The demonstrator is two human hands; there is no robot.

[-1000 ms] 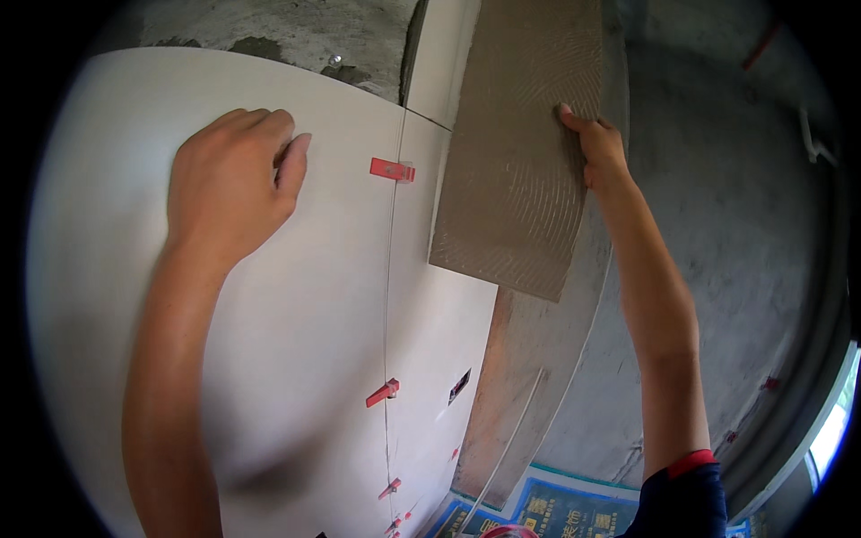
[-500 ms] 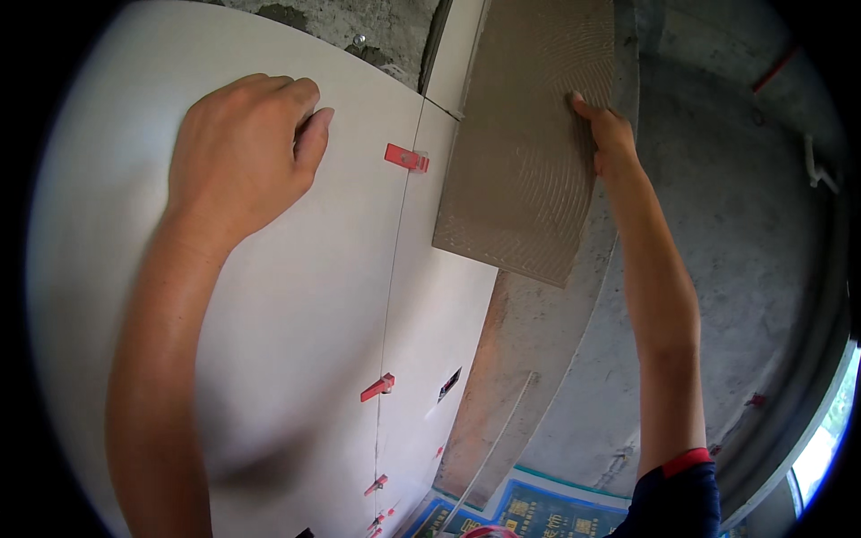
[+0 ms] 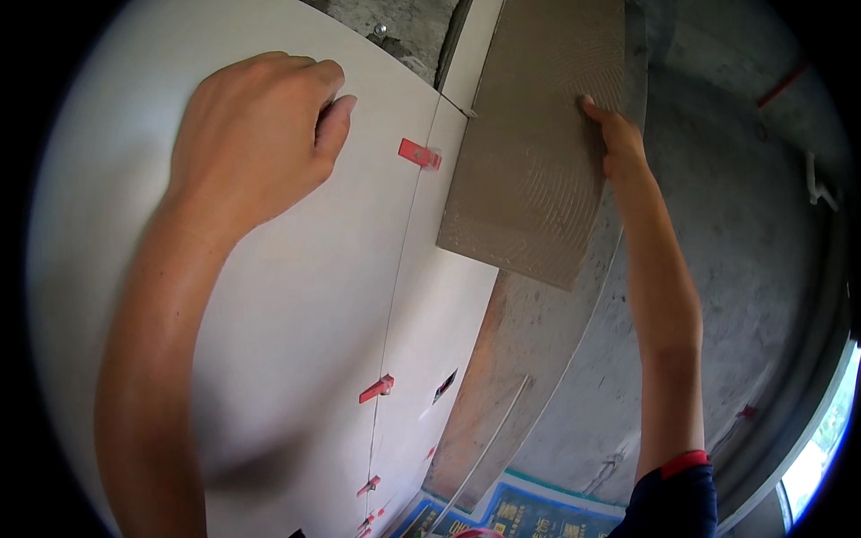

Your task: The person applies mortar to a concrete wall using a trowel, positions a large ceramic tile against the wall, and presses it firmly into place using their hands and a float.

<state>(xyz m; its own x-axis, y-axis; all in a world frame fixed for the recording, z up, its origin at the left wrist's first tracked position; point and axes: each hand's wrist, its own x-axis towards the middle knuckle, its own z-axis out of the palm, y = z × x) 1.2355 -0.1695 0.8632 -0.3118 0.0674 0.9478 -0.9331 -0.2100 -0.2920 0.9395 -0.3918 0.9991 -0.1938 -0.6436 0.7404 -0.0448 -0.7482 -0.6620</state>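
A wall tile (image 3: 529, 134), its facing side coated in grey-brown combed adhesive, stands out from the wall corner. My right hand (image 3: 619, 139) grips its right edge, the thumb lying over the coated face and the other fingers hidden behind. At the left, my left hand (image 3: 260, 125) is closed against a large white wall tile (image 3: 296, 296); its fingertips are out of sight, so anything inside them cannot be made out. Right of that hand, a red tile-levelling clip (image 3: 419, 154) straddles the joint between white tiles.
More red clips (image 3: 377, 388) run down the same joint. A small box cutout (image 3: 445, 386) sits in the narrower white tile. Bare concrete (image 3: 717, 296) covers the right side. Below, a thin rod (image 3: 484, 448) leans near a blue printed floor covering (image 3: 547, 516). Rough concrete (image 3: 395, 31) shows above.
The view has shifted slightly, so both hands and the coated tile appear a little farther right. Both hands keep the same pose, and the right one still grips the tile.
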